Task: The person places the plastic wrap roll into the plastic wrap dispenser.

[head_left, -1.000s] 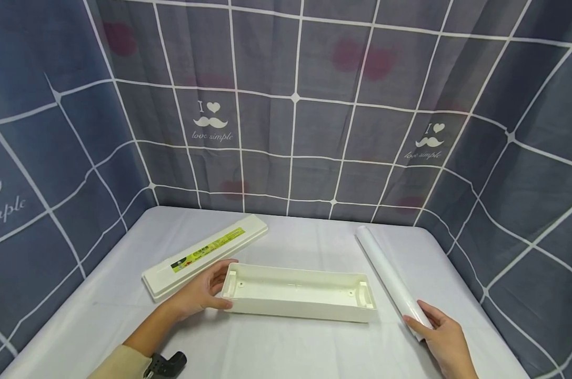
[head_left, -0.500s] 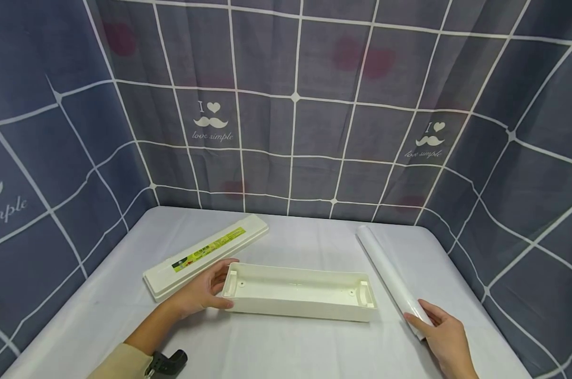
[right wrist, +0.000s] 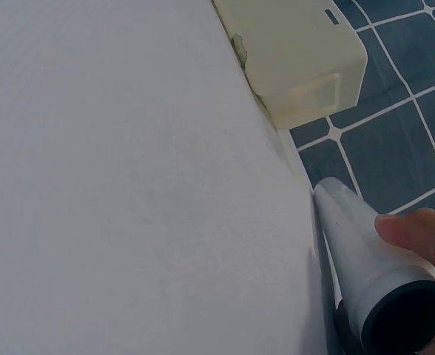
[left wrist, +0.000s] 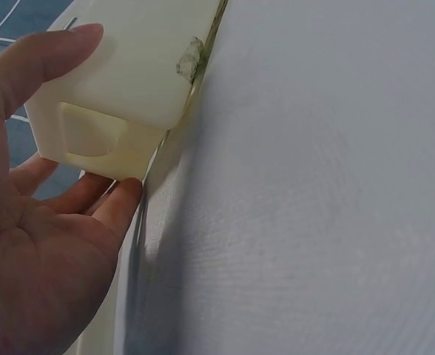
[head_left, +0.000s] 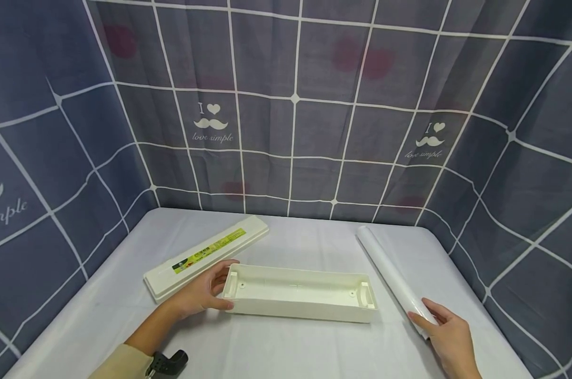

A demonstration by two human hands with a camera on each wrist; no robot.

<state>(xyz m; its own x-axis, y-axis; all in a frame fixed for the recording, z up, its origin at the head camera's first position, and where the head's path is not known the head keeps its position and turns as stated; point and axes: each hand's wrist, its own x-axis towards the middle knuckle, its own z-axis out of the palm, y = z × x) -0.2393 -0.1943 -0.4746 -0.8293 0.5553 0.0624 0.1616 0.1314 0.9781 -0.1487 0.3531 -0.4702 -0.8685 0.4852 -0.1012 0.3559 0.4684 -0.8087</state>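
A long cream open-topped box [head_left: 300,309] sits mid-table with its hollow inside facing up. My left hand [head_left: 201,292] grips its left end, thumb on the front wall and fingers round the end wall; the left wrist view shows the same hold on the box [left wrist: 136,66]. At the right lies a glossy white roll of plastic wrap [head_left: 393,275], slanting away toward the back. My right hand [head_left: 450,337] holds its near end between thumb and fingers. The right wrist view shows the roll's [right wrist: 354,237] dark hollow core.
A cream lid [head_left: 245,227] with a yellow-green label lies slanted behind my left hand. A white cloth covers the table [head_left: 309,347]. Dark blue checked curtain [head_left: 267,121] hangs behind and on both sides.
My right hand and the near end of the roll have shifted slightly to the right. The left hand, box and lid have stayed put.
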